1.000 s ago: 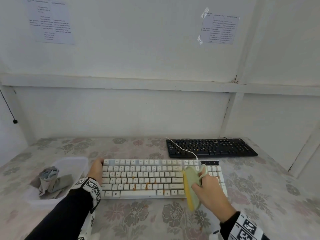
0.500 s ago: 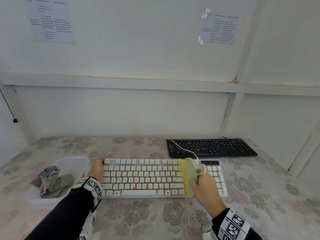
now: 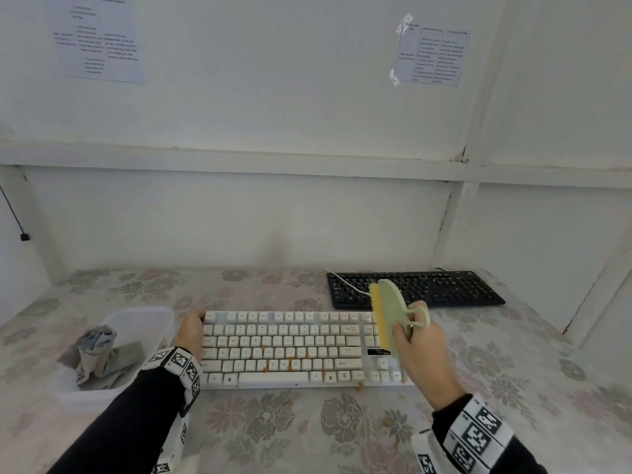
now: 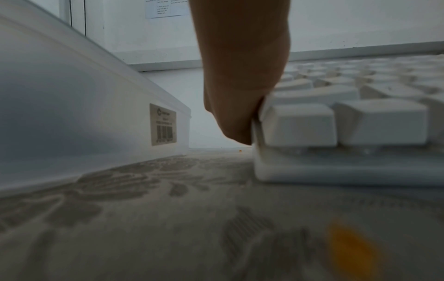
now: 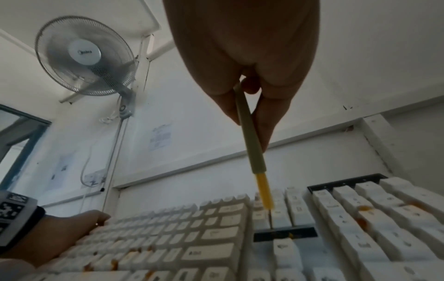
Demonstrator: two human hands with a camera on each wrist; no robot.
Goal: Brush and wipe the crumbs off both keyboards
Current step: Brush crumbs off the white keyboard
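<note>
2 hands work the white keyboard (image 3: 290, 347): left hand (image 3: 189, 331) lies against its left edge, grip unclear; right hand (image 3: 415, 343) clamps the brush (image 3: 388, 313) above its right end. Sweeping could scatter crumbs (image 3: 265, 366) onto the black keyboard (image 3: 444, 289) behind it.

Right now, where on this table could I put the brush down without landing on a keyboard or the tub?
Bare cloth lies right of the white keyboard, in front of the black keyboard. The back strip left of the black keyboard is bare too. It is crowded at the left, where the tub sits near the left hand. Crumbs dot the front strip.
</note>
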